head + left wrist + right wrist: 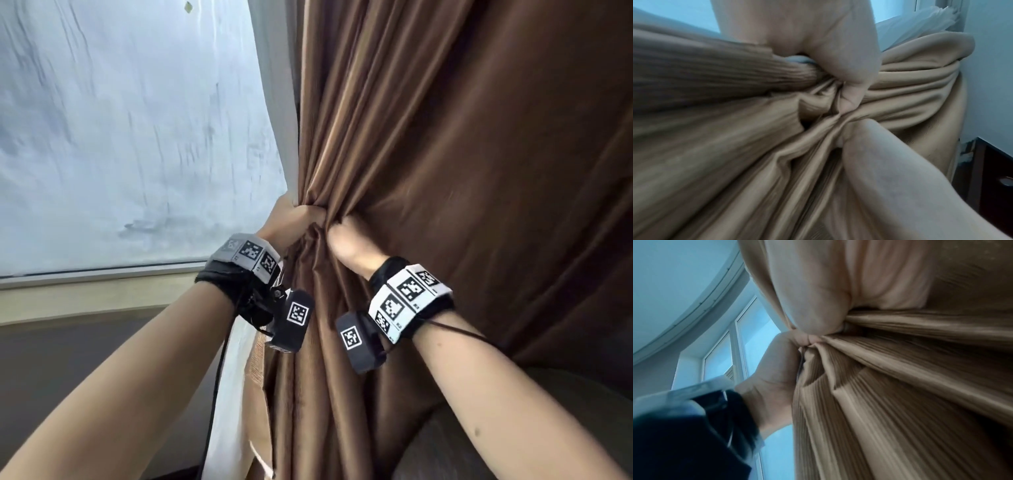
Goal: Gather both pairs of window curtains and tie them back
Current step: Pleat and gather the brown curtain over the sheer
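Note:
A brown curtain (428,154) hangs to the right of the window and is bunched into tight folds at waist height. My left hand (298,217) grips the bunch from the window side. My right hand (346,236) grips the same bunch just to its right, and the two hands almost touch. In the left wrist view my left hand (838,65) has its thumb dug into the gathered folds (735,146), with a bit of white sheer curtain (910,22) caught under it. In the right wrist view my right hand (818,309) is curled round the cloth (900,386). The sheer curtain (229,394) hangs below my left wrist.
A frosted window pane (120,120) fills the left, with a pale sill (85,294) under it. A grey padded seat (479,445) sits at the lower right behind my right arm. A dark cabinet (995,178) stands by the wall corner.

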